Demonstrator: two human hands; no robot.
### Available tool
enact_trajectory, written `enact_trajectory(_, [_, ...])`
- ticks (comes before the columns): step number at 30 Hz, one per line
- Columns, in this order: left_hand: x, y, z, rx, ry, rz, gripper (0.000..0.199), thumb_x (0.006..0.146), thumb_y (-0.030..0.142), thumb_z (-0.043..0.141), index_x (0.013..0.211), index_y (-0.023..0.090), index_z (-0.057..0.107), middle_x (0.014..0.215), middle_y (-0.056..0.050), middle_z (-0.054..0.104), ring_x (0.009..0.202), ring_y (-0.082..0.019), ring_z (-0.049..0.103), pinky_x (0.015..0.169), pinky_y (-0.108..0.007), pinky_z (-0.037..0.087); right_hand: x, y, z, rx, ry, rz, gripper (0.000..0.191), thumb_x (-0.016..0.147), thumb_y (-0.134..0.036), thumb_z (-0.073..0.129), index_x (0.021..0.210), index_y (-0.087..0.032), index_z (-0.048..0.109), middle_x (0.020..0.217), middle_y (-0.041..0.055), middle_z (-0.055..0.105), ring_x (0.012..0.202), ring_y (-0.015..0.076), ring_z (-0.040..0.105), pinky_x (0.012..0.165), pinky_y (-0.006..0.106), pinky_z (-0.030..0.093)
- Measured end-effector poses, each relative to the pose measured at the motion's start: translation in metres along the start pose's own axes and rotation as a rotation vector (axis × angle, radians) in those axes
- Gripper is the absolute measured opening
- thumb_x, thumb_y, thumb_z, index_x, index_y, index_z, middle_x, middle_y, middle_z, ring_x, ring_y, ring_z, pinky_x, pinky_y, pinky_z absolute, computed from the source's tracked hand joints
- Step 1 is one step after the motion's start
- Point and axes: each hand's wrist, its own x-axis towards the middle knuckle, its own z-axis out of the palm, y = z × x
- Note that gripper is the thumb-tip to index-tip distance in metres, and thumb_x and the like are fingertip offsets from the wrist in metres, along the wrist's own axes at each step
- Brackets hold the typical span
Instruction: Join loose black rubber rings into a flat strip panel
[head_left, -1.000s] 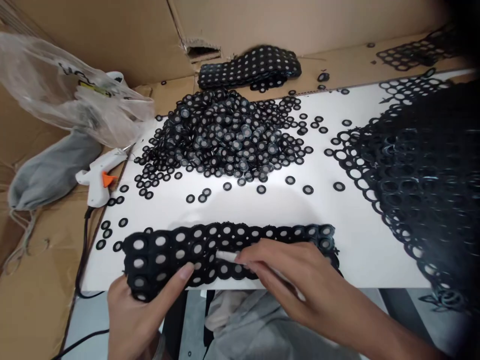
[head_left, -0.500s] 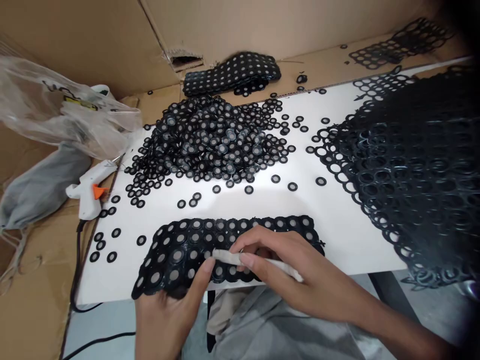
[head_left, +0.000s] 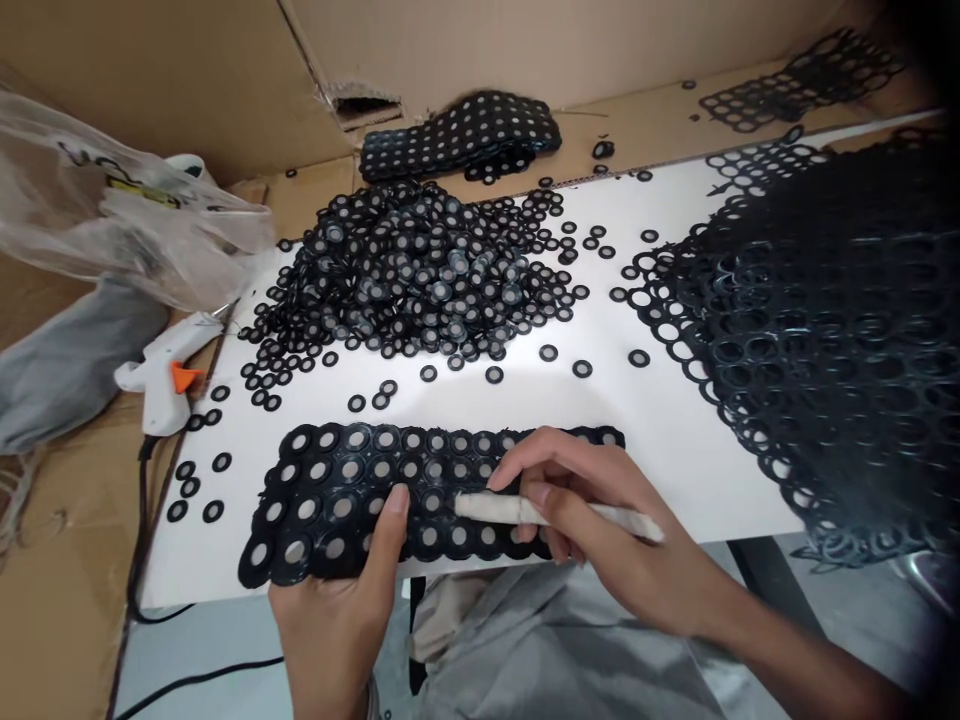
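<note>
A black perforated rubber-like sheet [head_left: 319, 488] with rows of round grey centres lies along the near edge of the white board. My left hand [head_left: 337, 610] grips its near left side, thumb on top and fingers hidden underneath. In my right hand [head_left: 607, 520] is a white stick [head_left: 495, 508], apparently wrapped in tape or cloth, pinched between thumb and fingers. Its left tip is at the sheet's surface, right of my left thumb. Beyond the sheet rises a heap of loose black rings [head_left: 405, 280] with grey centres.
The white board [head_left: 675, 450] carries scattered rings. On the right hangs a large stack of black ring-holed sheets [head_left: 840, 330]. A rolled dotted sheet [head_left: 465, 135] lies at the back. At left are a white glue gun [head_left: 169, 375] with a cord, a plastic bag [head_left: 142, 220] and grey cloth [head_left: 75, 360].
The sheet has shifted left and lies flatter. My right hand and the stick have moved right along it; my left thumb has moved slightly left and up. The view has shifted a little.
</note>
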Motion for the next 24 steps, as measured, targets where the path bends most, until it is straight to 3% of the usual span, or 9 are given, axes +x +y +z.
enact_trajectory(3, [-0.003,0.0,0.002,-0.047,0.023,-0.043,0.053,0.083,0.05,0.098,0.127,0.025,0.082,0.138,-0.01,0.082,0.159,-0.041,0.058,0.142,-0.061,0.037,0.0,0.0,0.0,0.036,0.011,0.019,0.03,0.12,-0.026,0.048,0.123,-0.026,0.078,0.082,-0.0014,0.068,0.063,0.0127,0.063,0.057,0.022,0.048])
enact_trajectory(6, [-0.004,0.001,0.002,-0.093,0.01,-0.049,0.061,0.084,0.048,0.099,0.136,0.026,0.078,0.144,-0.009,0.079,0.161,-0.04,0.056,0.143,-0.06,0.036,-0.001,-0.001,0.0,0.058,0.025,0.033,0.029,0.12,-0.025,0.049,0.122,-0.026,0.078,0.078,-0.0024,0.066,0.062,0.0124,0.062,0.056,0.022,0.047])
enact_trajectory(11, [-0.003,0.003,0.001,-0.084,0.047,-0.051,0.061,0.082,0.052,0.098,0.134,0.025,0.08,0.145,-0.01,0.079,0.16,-0.042,0.056,0.144,-0.063,0.033,-0.002,-0.003,-0.001,0.052,0.031,0.028,0.029,0.119,-0.019,0.049,0.119,-0.029,0.076,0.077,-0.0043,0.068,0.061,0.0116,0.062,0.056,0.021,0.047])
enact_trajectory(13, [-0.002,0.001,0.002,-0.089,0.032,-0.033,0.059,0.083,0.05,0.098,0.134,0.025,0.08,0.144,-0.01,0.079,0.16,-0.042,0.057,0.143,-0.063,0.036,0.0,-0.004,0.0,-0.043,0.002,-0.008,0.027,0.117,-0.018,0.052,0.124,-0.029,0.076,0.088,-0.0027,0.074,0.07,0.0127,0.068,0.064,0.023,0.053])
enact_trajectory(16, [-0.003,-0.005,0.002,-0.061,0.04,0.006,0.057,0.084,0.046,0.099,0.133,0.026,0.079,0.141,-0.01,0.081,0.164,-0.041,0.052,0.143,-0.062,0.035,0.004,-0.005,0.005,-0.228,-0.069,-0.128,0.028,0.113,-0.012,0.057,0.127,-0.027,0.077,0.115,0.0016,0.083,0.102,0.0176,0.079,0.088,0.027,0.059])
enact_trajectory(18, [-0.004,-0.008,0.002,-0.044,0.057,0.019,0.058,0.085,0.045,0.099,0.135,0.026,0.078,0.144,-0.01,0.079,0.163,-0.041,0.054,0.144,-0.062,0.032,0.005,-0.004,0.007,-0.251,-0.067,-0.172,0.029,0.11,-0.009,0.058,0.121,-0.025,0.079,0.116,0.0017,0.084,0.106,0.0183,0.08,0.093,0.028,0.059])
enact_trajectory(24, [0.001,-0.007,0.005,0.007,0.037,0.083,0.066,0.089,0.049,0.095,0.146,0.024,0.074,0.156,-0.012,0.073,0.166,-0.039,0.05,0.146,-0.058,0.025,-0.006,-0.007,-0.003,-0.02,0.114,-0.106,0.03,0.114,-0.013,0.052,0.101,-0.026,0.076,0.087,-0.0045,0.076,0.072,0.0105,0.074,0.062,0.019,0.052])
